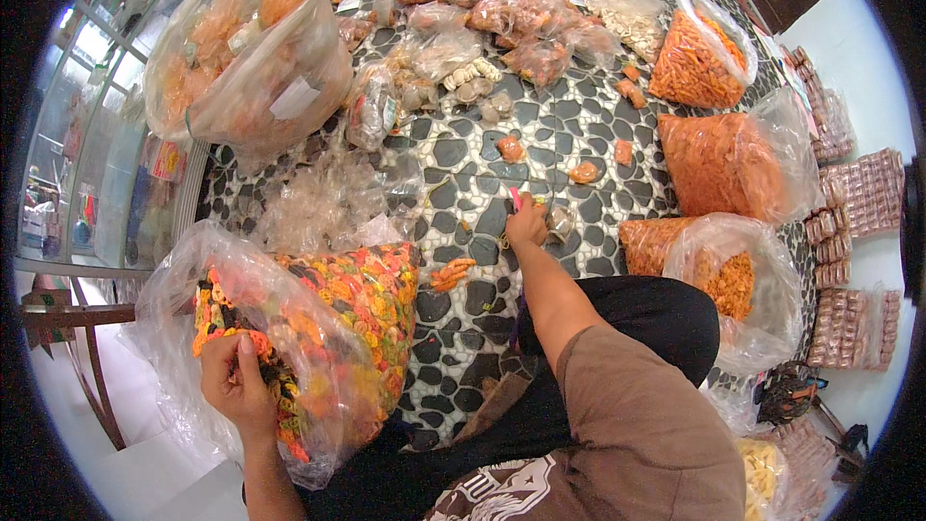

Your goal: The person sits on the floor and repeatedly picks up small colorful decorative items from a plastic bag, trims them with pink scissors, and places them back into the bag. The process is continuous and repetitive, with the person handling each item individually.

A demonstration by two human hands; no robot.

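Note:
At the lower left, my left hand (236, 381) is closed at the mouth of a large clear plastic bag (362, 328) full of red, yellow, green and dark ring-shaped snacks. Whatever its curled fingers hold is hidden. My right arm reaches forward over the tiled floor. A slim pink object (516, 199) sticks up from my closed right hand (527, 226); its kind is not clear. Just right of that hand lies a small clear packet (559, 222) with pale contents. Between the hands, a few loose orange snack pieces (451, 275) rest on the floor.
Open bags of orange snacks (709, 159) line the right side, beside stacked brown packets (861, 193). A big bag of filled packets (251, 48) stands far left, by a glass cabinet (87, 135). Crumpled clear plastic (328, 198) and heaped small packets (531, 24) lie ahead.

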